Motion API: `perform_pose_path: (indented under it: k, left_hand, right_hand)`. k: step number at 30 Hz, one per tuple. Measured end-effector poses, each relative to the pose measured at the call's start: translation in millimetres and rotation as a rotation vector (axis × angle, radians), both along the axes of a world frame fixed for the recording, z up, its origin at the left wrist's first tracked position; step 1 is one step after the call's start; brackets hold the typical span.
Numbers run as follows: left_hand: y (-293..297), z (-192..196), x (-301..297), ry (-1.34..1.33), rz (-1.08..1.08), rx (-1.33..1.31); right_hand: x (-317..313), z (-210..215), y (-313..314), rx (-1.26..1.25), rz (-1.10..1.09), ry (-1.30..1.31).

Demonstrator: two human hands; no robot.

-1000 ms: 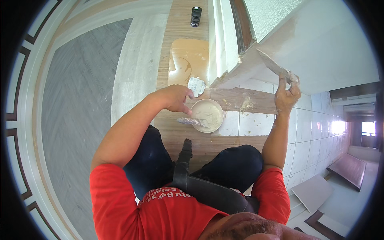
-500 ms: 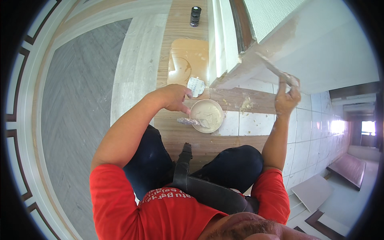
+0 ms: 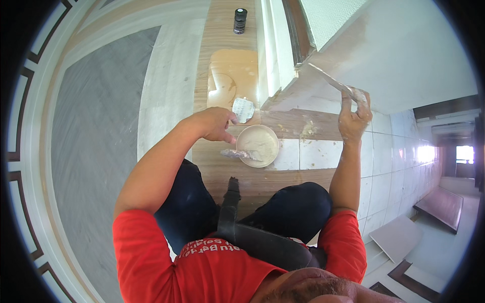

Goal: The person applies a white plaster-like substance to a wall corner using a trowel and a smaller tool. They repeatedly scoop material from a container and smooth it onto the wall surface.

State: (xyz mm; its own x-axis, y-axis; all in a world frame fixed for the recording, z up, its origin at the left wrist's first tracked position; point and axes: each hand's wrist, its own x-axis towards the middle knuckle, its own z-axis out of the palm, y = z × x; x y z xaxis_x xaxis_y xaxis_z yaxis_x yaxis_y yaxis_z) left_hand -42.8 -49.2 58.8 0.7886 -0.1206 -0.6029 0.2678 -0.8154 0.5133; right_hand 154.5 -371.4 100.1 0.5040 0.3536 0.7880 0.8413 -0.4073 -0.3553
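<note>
Right hand (image 3: 353,118) fingers gripping putty knife (image 3: 331,83) against the wall (image 3: 404,60), left hand (image 3: 214,123) fingers loosely curled, holding nothing, beside the putty bowl (image 3: 257,145) on the floor; best keep blade flat, pressure even.

R hand (image 3: 352,117) – putty knife (image 3: 331,83) slid slightly up wall.

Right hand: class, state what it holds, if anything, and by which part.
The right hand holds a putty knife by its handle end, blade against the wall.
</note>
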Motion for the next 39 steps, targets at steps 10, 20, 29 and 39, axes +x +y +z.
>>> perform_pose_path:
  k: [10, 20, 29, 39]
  left_hand:
    - [-2.5, 2.3, -1.9, -0.033, 0.007, -0.050]
    - [-6.0, -6.4, 2.3, -0.066, -0.045, -0.029]
    - [-3.0, 2.7, -0.4, -0.029, -0.021, 0.000]
    - [-5.3, 14.3, -1.5, -0.003, -0.006, 0.040]
  right_hand:
    - [6.3, 25.2, -8.4, 0.458, -0.295, 0.193]
    - [15.1, 18.2, -10.0, 0.198, -0.208, 0.029]
    - [1.7, 1.9, -6.3, -0.015, -0.083, 0.299]
    - [11.3, -7.7, 0.6, -0.106, 0.002, 0.233]
